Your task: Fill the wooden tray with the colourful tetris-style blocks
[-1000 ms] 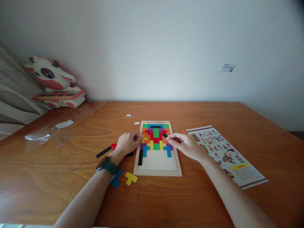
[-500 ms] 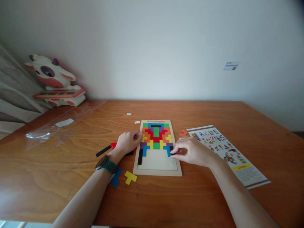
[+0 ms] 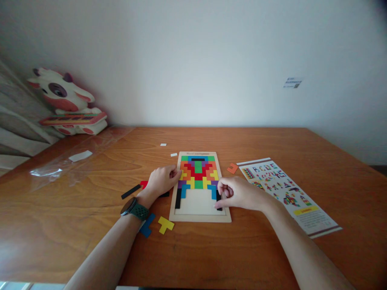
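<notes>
A wooden puzzle board (image 3: pixel 198 218) lies flat on the table, its upper part filled with coloured block pieces. My left hand (image 3: pixel 162 178), wearing a watch, is closed at the board's left edge, fingertips on the frame. Over the lower right side is my right hand (image 3: pixel 238 194). Its thumb and index finger are apart, the thumb touching a black bar piece (image 3: pixel 219 196) that lies along the inner right edge. Part of that bar is hidden by the fingers. Another black bar (image 3: pixel 178 199) lies along the inner left edge. Blue pieces (image 3: pixel 214 191) sit beside both bars.
Left of the board lie a loose black bar (image 3: pixel 131 191), a partly hidden red piece (image 3: pixel 143 184), a blue piece (image 3: pixel 147 226) and a yellow piece (image 3: pixel 165 224). To the right are an orange piece (image 3: pixel 232 168) and a printed pattern sheet (image 3: pixel 287 193). A cow keyboard toy (image 3: pixel 71 106) stands back left.
The black bar under my right hand now lies straight along the board's inner right edge. My right thumb and index finger have spread apart. My left hand has stayed in place.
</notes>
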`<action>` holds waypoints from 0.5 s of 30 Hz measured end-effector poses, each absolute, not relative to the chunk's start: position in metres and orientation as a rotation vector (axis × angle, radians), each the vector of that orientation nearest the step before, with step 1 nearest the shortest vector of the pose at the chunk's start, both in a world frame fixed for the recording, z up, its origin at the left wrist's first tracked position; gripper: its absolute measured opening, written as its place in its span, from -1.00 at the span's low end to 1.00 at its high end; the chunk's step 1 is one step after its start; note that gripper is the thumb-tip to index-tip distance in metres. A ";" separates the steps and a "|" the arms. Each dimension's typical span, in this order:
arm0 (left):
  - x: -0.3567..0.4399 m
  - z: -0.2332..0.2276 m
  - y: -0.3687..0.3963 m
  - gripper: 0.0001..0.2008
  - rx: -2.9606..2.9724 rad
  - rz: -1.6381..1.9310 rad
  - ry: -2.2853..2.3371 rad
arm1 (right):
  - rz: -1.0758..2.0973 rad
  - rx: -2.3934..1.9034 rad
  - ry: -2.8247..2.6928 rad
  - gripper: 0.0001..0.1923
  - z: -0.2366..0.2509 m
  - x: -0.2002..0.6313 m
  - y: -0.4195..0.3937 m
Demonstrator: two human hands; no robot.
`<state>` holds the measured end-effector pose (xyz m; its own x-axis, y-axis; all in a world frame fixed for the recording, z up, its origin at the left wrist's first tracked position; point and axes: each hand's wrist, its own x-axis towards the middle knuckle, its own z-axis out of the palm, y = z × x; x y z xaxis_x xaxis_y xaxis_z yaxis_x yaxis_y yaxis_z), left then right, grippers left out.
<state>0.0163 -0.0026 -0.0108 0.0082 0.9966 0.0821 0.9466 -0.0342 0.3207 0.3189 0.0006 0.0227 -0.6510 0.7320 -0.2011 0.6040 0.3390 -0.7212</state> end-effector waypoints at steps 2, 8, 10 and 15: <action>0.017 -0.010 -0.003 -0.64 2.094 0.422 2.050 | 1.186 -1.262 -2.445 -0.52 0.022 0.319 0.001; 0.017 -0.010 -0.003 -0.64 2.095 0.431 2.060 | 1.105 -1.286 -2.508 -0.43 0.024 0.320 -0.002; 0.017 -0.010 -0.003 -0.64 2.091 0.438 2.060 | 1.057 -1.302 -2.535 -0.40 0.024 0.319 -0.003; 0.017 -0.010 -0.004 -0.64 2.102 0.441 2.055 | 1.098 -1.295 -2.538 -0.49 0.025 0.322 -0.003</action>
